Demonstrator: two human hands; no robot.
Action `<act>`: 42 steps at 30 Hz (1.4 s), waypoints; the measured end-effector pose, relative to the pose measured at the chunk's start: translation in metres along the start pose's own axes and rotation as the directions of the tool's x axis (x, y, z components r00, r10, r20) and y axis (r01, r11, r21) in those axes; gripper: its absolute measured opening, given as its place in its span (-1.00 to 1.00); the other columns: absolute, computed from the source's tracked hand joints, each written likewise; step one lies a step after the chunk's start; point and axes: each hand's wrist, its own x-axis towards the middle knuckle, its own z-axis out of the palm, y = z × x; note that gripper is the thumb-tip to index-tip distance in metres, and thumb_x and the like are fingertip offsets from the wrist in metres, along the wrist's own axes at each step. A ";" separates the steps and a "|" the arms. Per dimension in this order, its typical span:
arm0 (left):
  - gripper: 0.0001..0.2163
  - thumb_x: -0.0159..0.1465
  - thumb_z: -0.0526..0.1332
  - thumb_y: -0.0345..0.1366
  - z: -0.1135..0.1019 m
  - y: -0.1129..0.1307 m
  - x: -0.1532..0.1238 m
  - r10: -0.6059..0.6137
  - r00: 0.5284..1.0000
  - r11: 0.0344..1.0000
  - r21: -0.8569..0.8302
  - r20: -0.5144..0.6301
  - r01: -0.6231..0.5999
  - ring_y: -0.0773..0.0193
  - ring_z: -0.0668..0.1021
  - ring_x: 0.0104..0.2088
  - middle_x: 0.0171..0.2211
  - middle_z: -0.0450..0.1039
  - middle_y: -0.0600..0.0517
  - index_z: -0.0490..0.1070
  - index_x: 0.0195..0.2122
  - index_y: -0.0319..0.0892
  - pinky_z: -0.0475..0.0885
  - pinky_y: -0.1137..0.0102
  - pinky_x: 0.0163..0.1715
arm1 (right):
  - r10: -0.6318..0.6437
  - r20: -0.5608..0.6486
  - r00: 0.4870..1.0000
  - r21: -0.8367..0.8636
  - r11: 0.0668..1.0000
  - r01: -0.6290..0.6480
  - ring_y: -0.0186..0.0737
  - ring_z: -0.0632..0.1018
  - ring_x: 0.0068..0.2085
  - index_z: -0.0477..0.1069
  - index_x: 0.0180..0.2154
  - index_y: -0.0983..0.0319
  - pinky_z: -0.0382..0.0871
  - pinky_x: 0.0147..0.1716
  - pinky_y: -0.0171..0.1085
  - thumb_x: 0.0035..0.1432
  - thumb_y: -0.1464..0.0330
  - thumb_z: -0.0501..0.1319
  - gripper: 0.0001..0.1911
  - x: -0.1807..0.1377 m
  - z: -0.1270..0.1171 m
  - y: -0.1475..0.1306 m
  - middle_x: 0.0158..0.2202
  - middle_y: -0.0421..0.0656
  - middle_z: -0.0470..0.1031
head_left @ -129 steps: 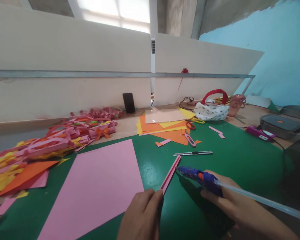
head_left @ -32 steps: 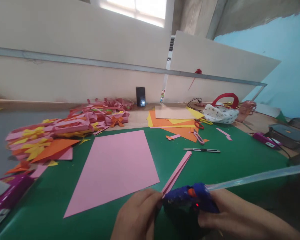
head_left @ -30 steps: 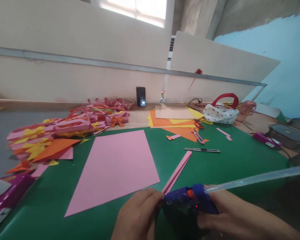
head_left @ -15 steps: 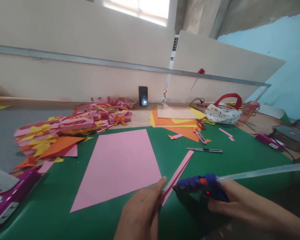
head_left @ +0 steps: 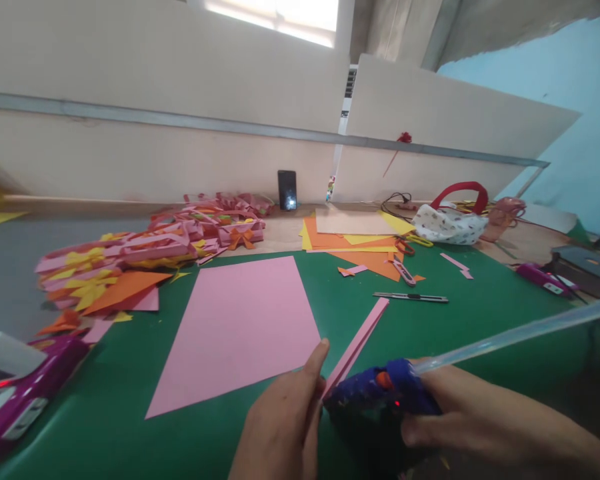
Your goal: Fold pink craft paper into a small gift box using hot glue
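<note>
Two grips were clamped: the strip [head_left: 357,340] was held at its near end by the left hand [head_left: 280,423], and the gun [head_left: 367,389] by the right hand [head_left: 463,413], its front end touching or just beside the strip. The left hand could be burned, it was judged, if the gun was let slip; if the stick [head_left: 520,335] was snagged, the aim could be spoiled. Leftward, movement was limited by the sheet [head_left: 240,340], ahead by the knife [head_left: 411,298]; more room was offered on the counter [head_left: 485,313] between knife and stick.
</note>
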 end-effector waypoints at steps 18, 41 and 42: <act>-0.50 0.24 0.00 -0.43 -0.001 -0.002 0.001 0.015 0.999 1.000 0.001 0.032 -0.015 0.35 0.53 -0.36 -0.30 0.49 0.03 -0.07 0.21 -0.10 0.45 0.49 -0.40 | -0.063 -0.289 0.955 -0.228 0.974 -0.005 -0.22 0.38 -0.33 0.41 -0.17 0.18 0.30 -0.37 -0.33 0.03 0.22 0.19 -0.69 -0.003 -0.046 0.036 -0.34 -0.20 0.40; -0.51 0.24 0.01 -0.44 0.000 -0.002 0.000 0.018 0.999 1.000 0.015 0.034 -0.018 0.32 0.53 -0.35 -0.29 0.49 0.02 -0.04 0.19 -0.12 0.46 0.43 -0.39 | -0.068 -0.044 0.997 -0.226 0.972 0.057 -0.20 0.42 -0.22 0.39 -0.11 0.17 0.29 -0.25 -0.34 -0.04 0.40 0.17 -0.63 -0.003 -0.013 -0.007 -0.23 -0.23 0.46; -0.51 0.24 0.01 -0.44 0.000 -0.002 0.000 0.018 0.999 1.000 0.010 0.033 -0.018 0.32 0.53 -0.34 -0.29 0.48 0.02 -0.04 0.19 -0.12 0.46 0.43 -0.39 | -0.052 -0.057 0.997 -0.232 0.972 0.038 -0.20 0.42 -0.24 0.41 -0.14 0.18 0.30 -0.27 -0.35 -0.03 0.39 0.17 -0.66 -0.004 -0.014 -0.005 -0.25 -0.23 0.46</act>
